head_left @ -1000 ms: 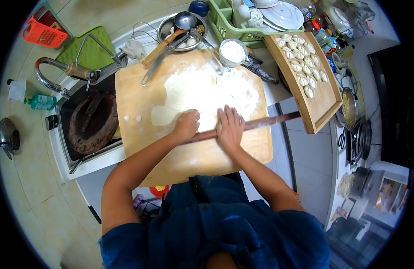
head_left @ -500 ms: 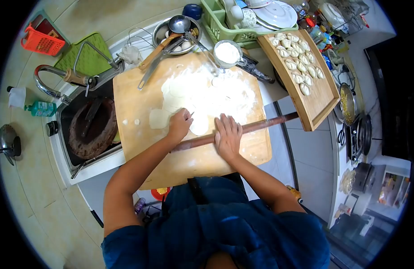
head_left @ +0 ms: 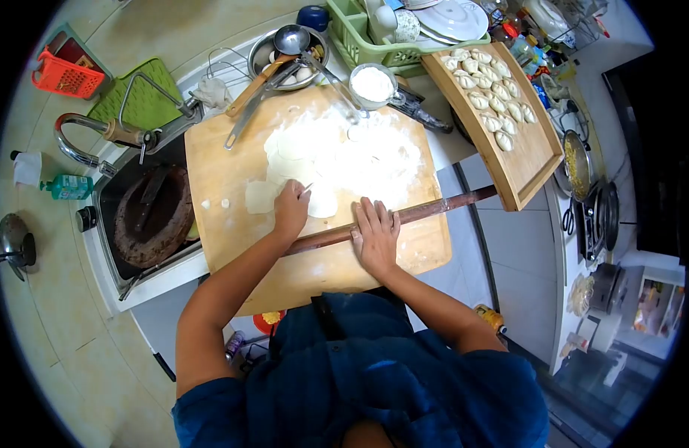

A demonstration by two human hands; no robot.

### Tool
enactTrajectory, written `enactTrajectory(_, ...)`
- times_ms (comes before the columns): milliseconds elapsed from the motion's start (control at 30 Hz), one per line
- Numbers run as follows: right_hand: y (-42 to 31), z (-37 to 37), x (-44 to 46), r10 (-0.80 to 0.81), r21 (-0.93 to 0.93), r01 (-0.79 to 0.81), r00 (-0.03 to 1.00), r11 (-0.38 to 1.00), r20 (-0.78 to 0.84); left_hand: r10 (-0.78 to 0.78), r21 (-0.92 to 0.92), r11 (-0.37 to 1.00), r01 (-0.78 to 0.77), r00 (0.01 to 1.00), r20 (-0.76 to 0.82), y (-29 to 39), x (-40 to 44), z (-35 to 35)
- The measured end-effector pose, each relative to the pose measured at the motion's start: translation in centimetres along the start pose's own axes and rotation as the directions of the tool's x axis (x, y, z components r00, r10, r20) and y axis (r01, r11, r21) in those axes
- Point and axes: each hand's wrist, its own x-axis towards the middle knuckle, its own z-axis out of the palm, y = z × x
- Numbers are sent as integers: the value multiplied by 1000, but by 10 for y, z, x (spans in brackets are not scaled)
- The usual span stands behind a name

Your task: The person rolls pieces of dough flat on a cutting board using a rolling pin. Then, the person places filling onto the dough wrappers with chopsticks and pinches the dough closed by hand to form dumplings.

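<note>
A long brown rolling pin (head_left: 449, 203) lies slantwise across the floured wooden board (head_left: 240, 276). My right hand (head_left: 376, 233) rests palm down on it, fingers stretched out and slightly spread. Near the pin's left end, my left hand (head_left: 290, 211) is closed in a pinch beside a round dough sheet (head_left: 323, 204); a small pale bit shows at its fingertips, too small to name. Another flat dough piece (head_left: 261, 197) lies left of that hand. Farther up, more thin rounds such as one dough round (head_left: 292, 143) lie in white flour.
A wooden tray (head_left: 525, 170) of dumplings stands at the right. Behind the board are a flour cup (head_left: 373, 84), a metal bowl (head_left: 260, 56) with utensils and a green dish rack (head_left: 349, 33). The sink (head_left: 105, 216) holds a large brown lid-like object (head_left: 139, 235).
My left hand has moved slightly left and up from the pin, its fingers still pinched. My right hand has shifted slightly left and down, staying on the pin. The whole view has shifted slightly.
</note>
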Motion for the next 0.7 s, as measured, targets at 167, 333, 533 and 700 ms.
enactTrajectory(167,2,22,75,43,-7,-44,989,999,-144,147,0,989,-147,988,56,5,-21,5)
enactTrajectory(333,-1,17,111,65,55,-56,981,997,-181,232,215,948,-235,972,42,22,5,8)
enactTrajectory(533,4,9,-11,-134,127,131,991,983,10,263,326,916,-233,964,-49,11,35,-10)
enactTrajectory(700,11,-3,-28,-182,140,182,983,973,-10,550,441,792,-422,806,-217,20,93,-6)
